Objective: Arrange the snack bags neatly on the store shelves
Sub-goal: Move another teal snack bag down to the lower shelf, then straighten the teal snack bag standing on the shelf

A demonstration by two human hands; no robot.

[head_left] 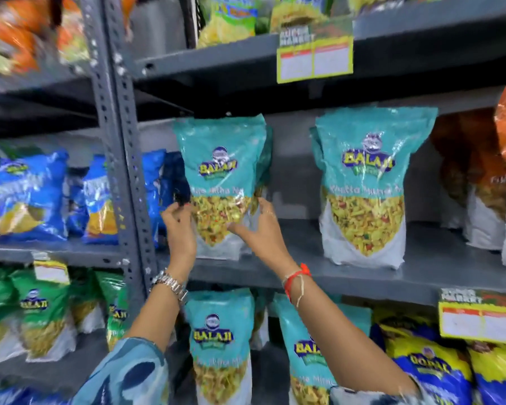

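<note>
At the centre of the frame I had both hands on a teal snack bag [221, 182] that stood upright on the grey middle shelf [421, 273], just right of the perforated steel upright [120, 159]. My left hand [179, 229] was at the bag's lower left edge, its fingers [173, 207] curled against that edge beside a dark blue bag [174, 176]; whether they actually pinched the teal bag or the blue one I could not tell. My right hand [262, 229] was spread open, thumb under the clear window of the bag and the other fingers [265, 207] reaching round its right side, touching it without closing on it. A second teal bag [365, 185] of the same kind stood further right on the same shelf, well apart from the first, with orange bags [479, 176] at the right edge of the frame. On the shelf below, more teal bags [219, 340] stood under my wrists. A metal watch [170, 283] sat on my left wrist and a red thread [295, 277] on my right.
</note>
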